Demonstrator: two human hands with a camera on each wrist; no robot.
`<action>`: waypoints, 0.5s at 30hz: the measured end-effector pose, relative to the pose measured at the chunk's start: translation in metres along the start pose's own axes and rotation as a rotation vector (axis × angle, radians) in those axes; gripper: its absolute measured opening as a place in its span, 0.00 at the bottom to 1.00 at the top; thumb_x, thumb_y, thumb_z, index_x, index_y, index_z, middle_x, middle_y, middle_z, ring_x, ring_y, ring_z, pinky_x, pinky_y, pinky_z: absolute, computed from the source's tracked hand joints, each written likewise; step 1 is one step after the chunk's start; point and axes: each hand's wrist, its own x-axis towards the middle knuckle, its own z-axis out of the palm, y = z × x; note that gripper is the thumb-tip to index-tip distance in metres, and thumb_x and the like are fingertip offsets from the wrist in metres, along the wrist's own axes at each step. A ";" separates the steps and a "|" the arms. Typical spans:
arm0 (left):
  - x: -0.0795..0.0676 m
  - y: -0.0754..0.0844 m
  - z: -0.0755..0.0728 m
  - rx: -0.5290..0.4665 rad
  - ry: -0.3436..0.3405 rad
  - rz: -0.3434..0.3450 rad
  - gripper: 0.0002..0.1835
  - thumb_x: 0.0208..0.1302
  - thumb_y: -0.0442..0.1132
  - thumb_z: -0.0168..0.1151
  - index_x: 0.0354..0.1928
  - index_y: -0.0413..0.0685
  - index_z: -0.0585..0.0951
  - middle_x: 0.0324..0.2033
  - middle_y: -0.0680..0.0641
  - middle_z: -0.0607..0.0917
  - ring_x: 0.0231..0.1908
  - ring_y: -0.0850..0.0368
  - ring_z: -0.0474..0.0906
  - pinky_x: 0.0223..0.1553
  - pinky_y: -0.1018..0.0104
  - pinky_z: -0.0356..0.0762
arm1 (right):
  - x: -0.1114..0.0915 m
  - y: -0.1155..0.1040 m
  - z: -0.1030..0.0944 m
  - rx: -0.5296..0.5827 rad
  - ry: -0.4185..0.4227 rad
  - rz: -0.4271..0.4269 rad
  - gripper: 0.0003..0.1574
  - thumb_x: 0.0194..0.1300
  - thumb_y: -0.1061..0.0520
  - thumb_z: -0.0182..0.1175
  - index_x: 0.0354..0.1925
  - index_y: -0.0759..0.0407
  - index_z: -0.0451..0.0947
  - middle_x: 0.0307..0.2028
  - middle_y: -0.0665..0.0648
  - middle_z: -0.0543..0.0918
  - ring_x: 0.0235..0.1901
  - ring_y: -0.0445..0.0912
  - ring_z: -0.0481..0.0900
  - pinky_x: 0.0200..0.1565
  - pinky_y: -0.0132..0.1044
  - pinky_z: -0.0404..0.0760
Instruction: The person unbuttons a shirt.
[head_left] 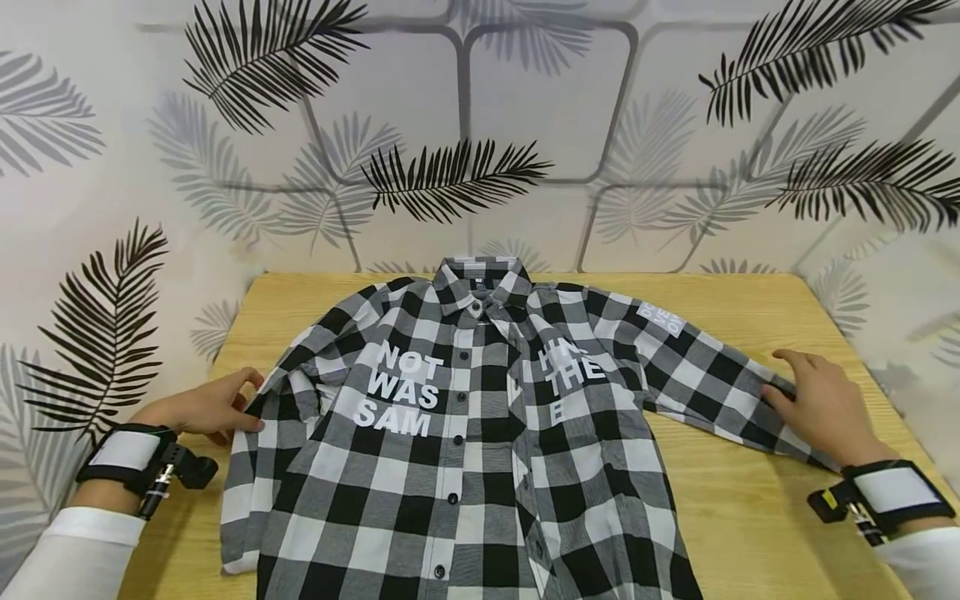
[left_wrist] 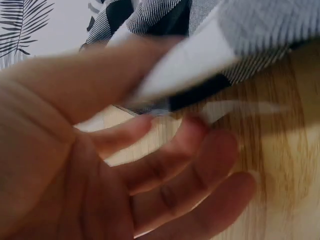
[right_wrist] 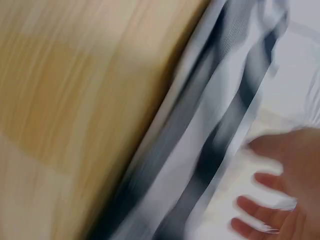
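A black, white and grey checked button-up shirt (head_left: 480, 467) lies front up, its collar at the far side and white lettering on both chest panels. My left hand (head_left: 217, 406) is at the folded sleeve on the left, pinching its edge. In the left wrist view, the cloth (left_wrist: 200, 65) lies between thumb and curled fingers (left_wrist: 215, 155). On the other side, my right hand (head_left: 821, 408) is over the outstretched sleeve (head_left: 720, 383) near its cuff, fingers loosely spread. In the blurred right wrist view, the thumb (right_wrist: 267, 145) comes close to the sleeve's edge.
Beneath the shirt is a light wooden table (head_left: 750, 492). A pale wall (head_left: 540, 100) with a printed leaf pattern stands behind it. Each wrist wears a black strap with a small camera, such as the left camera (head_left: 197, 469).
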 end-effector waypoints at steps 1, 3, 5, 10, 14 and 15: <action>0.001 -0.001 -0.001 0.002 0.006 0.017 0.29 0.63 0.37 0.58 0.58 0.29 0.58 0.33 0.40 0.79 0.27 0.50 0.80 0.27 0.56 0.80 | 0.003 -0.013 0.003 0.027 -0.001 -0.043 0.38 0.58 0.49 0.63 0.59 0.70 0.66 0.48 0.76 0.74 0.43 0.70 0.72 0.39 0.64 0.72; 0.001 -0.002 -0.003 -0.005 0.049 0.068 0.21 0.68 0.34 0.51 0.56 0.24 0.64 0.36 0.38 0.81 0.30 0.52 0.81 0.28 0.58 0.81 | 0.008 -0.036 0.011 0.104 -0.069 -0.123 0.44 0.61 0.43 0.60 0.65 0.67 0.62 0.58 0.76 0.68 0.54 0.71 0.65 0.49 0.67 0.66; 0.002 -0.003 -0.004 -0.042 0.134 0.119 0.19 0.71 0.33 0.46 0.56 0.22 0.67 0.38 0.37 0.82 0.31 0.54 0.81 0.29 0.60 0.81 | 0.011 -0.051 0.020 0.152 -0.163 -0.162 0.49 0.62 0.36 0.56 0.68 0.65 0.58 0.62 0.75 0.64 0.59 0.71 0.62 0.54 0.67 0.62; 0.000 -0.001 -0.010 -0.225 0.300 0.144 0.30 0.74 0.48 0.41 0.64 0.27 0.61 0.44 0.42 0.79 0.35 0.58 0.80 0.35 0.60 0.79 | 0.009 -0.049 0.036 0.075 -0.291 -0.145 0.52 0.61 0.31 0.53 0.69 0.63 0.57 0.65 0.77 0.58 0.61 0.74 0.56 0.55 0.69 0.60; -0.002 -0.005 -0.016 -0.169 0.490 0.071 0.33 0.70 0.53 0.46 0.64 0.33 0.61 0.44 0.40 0.76 0.32 0.59 0.78 0.31 0.61 0.77 | 0.007 -0.032 0.038 0.062 -0.303 -0.133 0.50 0.62 0.33 0.53 0.70 0.61 0.56 0.66 0.78 0.56 0.61 0.76 0.54 0.53 0.71 0.59; -0.002 -0.006 -0.017 -0.102 0.561 0.045 0.32 0.69 0.52 0.49 0.64 0.33 0.62 0.44 0.38 0.76 0.33 0.57 0.78 0.31 0.61 0.76 | 0.008 -0.029 0.038 0.066 -0.302 -0.134 0.50 0.62 0.33 0.53 0.70 0.61 0.56 0.66 0.78 0.56 0.61 0.77 0.54 0.52 0.72 0.59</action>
